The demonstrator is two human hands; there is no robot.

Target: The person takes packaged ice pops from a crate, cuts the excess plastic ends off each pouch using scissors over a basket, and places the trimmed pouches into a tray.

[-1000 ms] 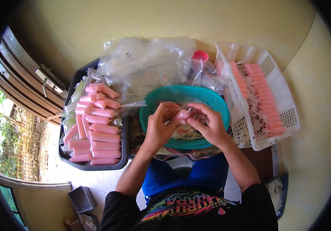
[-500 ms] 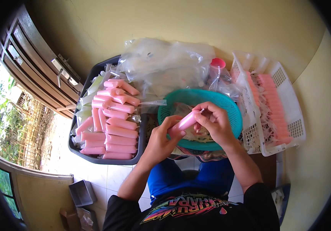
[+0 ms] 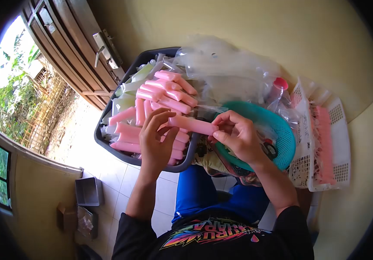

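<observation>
Open wooden door (image 3: 76,52), grey bin (image 3: 88,191) on tiles (image 3: 122,203)

A brown door (image 3: 71,47) stands open onto sunlit greenery (image 3: 11,102).

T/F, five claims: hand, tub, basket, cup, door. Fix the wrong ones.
1. The right hand holds one end of a pink tube. True.
2. The teal basket sits between the dark tub and the white crate. True.
3. Everything in the dark tub is pink. False: pale greenish packets lie there too.
4. The pink cup is inside the dark tub. False: it is near the white crate.
5. The wooden door is shut. False: it stands open, greenery showing outside.
</observation>
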